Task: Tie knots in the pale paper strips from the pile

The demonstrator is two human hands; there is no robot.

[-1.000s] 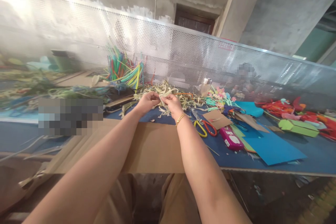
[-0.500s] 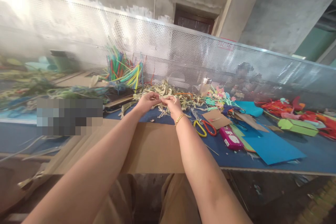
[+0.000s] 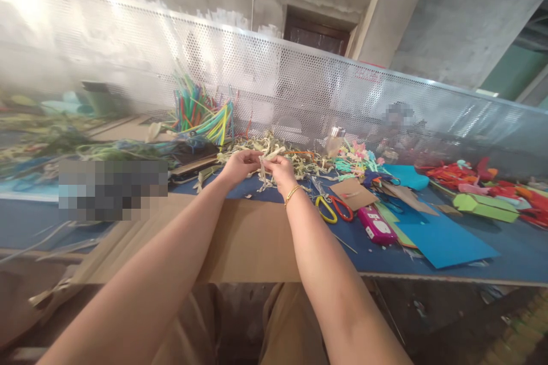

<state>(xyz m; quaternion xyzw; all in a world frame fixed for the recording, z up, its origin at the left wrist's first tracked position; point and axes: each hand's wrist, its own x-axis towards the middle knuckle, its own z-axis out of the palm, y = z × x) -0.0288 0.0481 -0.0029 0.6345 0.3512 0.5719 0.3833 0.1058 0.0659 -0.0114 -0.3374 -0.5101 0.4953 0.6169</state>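
Observation:
Both hands meet over the far part of the table, fingertips almost touching. My left hand (image 3: 243, 165) is closed in a pinch on a pale strip (image 3: 273, 154), a cream-coloured paper-like or husk-like band. My right hand (image 3: 280, 171), below a gold bracelet's line on the wrist, pinches the same strip from the other side. Part of the strip sticks up between the fingers; the rest is hidden by them. Right behind lies a tangled heap of similar pale strips (image 3: 306, 166). A sheet of brown cardboard (image 3: 257, 239) lies under my forearms.
Scissors with yellow and red handles (image 3: 340, 209), a purple box (image 3: 377, 225) and blue paper sheets (image 3: 449, 236) lie to the right. Colourful pipe cleaners (image 3: 201, 114) stand behind left. A perforated metal panel (image 3: 257, 80) rises along the back. Red craft pieces (image 3: 454, 174) lie far right.
The fingers of my right hand have shifted slightly, and the pale strip now stands up between the hands instead of curling over the right fingers. The arms are almost still.

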